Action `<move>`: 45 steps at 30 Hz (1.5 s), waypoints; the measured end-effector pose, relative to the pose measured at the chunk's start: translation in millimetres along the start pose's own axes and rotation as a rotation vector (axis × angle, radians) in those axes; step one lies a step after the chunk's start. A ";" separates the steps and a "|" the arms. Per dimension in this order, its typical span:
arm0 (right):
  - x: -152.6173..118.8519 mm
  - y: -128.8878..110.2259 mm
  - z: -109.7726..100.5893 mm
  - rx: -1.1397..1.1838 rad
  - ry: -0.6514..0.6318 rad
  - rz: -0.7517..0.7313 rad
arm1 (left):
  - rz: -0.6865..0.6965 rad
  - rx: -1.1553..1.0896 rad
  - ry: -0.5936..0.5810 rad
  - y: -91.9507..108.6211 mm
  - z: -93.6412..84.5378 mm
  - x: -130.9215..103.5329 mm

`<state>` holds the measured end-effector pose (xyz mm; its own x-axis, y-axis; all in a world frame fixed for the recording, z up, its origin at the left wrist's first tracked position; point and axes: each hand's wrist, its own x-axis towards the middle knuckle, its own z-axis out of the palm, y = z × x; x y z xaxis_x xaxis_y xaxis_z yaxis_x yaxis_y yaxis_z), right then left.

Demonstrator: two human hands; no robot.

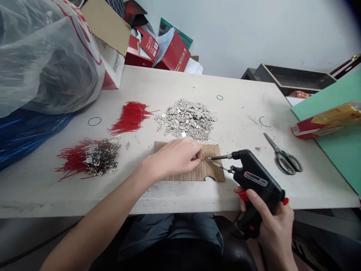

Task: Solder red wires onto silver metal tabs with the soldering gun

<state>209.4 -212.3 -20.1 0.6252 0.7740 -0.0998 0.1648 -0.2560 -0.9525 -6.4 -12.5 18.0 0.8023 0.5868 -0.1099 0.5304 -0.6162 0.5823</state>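
Observation:
My right hand is wrapped round the grip of a black soldering gun with a red trigger. The gun's tip points left over a piece of brown cardboard. Above the cardboard my left hand is pinched closed at the tip; what it holds is too small to make out. A pile of small silvery metal pieces lies behind the cardboard. To its left is a bundle of red wires. Nearer the front left sits a heap of red wires with metal pieces on their ends.
Scissors lie at the right, near a yellow and red packet on a green surface. Green rubber bands rest on the white table. A large plastic bag fills the left; red boxes stand behind.

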 end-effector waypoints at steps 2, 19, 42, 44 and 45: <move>0.5 1.3 -0.7 -0.009 0.005 -0.004 | -0.001 -0.004 -0.003 0.2 0.1 -0.2; -0.9 -0.5 1.5 -0.012 0.030 -0.016 | -0.006 0.016 -0.011 0.8 0.2 0.4; -0.8 -1.5 0.7 -0.025 0.011 -0.001 | -0.013 0.028 0.000 0.7 2.3 0.9; -0.5 -1.8 0.6 -0.027 0.011 -0.001 | -0.015 0.031 0.000 0.7 2.3 1.0; -0.4 -2.0 0.7 -0.030 0.013 -0.002 | -0.015 0.032 -0.002 0.6 2.5 1.2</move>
<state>208.4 -211.7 -18.4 0.6346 0.7671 -0.0945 0.1888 -0.2724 -0.9435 -4.5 -13.5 16.2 0.7949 0.5949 -0.1198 0.5507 -0.6242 0.5542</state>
